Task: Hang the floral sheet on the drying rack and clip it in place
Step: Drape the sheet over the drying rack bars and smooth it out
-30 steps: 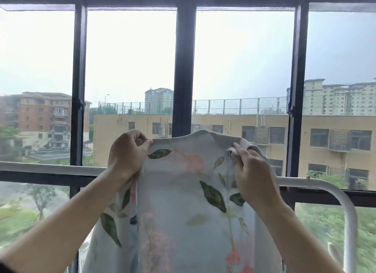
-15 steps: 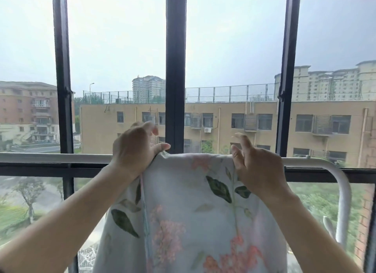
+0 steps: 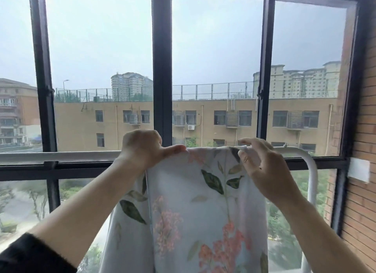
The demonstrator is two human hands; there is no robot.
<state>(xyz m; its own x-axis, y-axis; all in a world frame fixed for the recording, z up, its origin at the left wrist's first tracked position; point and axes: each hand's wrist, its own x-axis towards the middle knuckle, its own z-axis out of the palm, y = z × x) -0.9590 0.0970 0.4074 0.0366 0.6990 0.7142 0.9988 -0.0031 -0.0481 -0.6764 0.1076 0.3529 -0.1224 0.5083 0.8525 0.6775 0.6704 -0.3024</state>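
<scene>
Black sleeve cloth fills the bottom left corner, and a bare forearm runs up and to the right from it. Behind the arm, the white tube of the drying rack crosses level just in front of the dark window frame.

The left hand sits on top of that tube at the left end of the floral sheet. Its fingers are curled over the top and out of sight behind. The thumb lies straight along the sheet's folded upper edge, pointing right and pressing the cloth down, so the hand grips the sheet where it bends over the rail.

The sheet is draped over the tube between the two hands. It hangs down towards the camera to the bottom of the view, pale with green leaves and pink blossom. A second layer shows at its left side below the left wrist.

The right hand is at the sheet's upper right corner. Its fingers are bent, and the thumb closes towards them on a whitish bit of the top edge, pinching it just above the rail.

Past this hand the tube curves downward. Further right, a white plate is fixed to the brick wall.
</scene>
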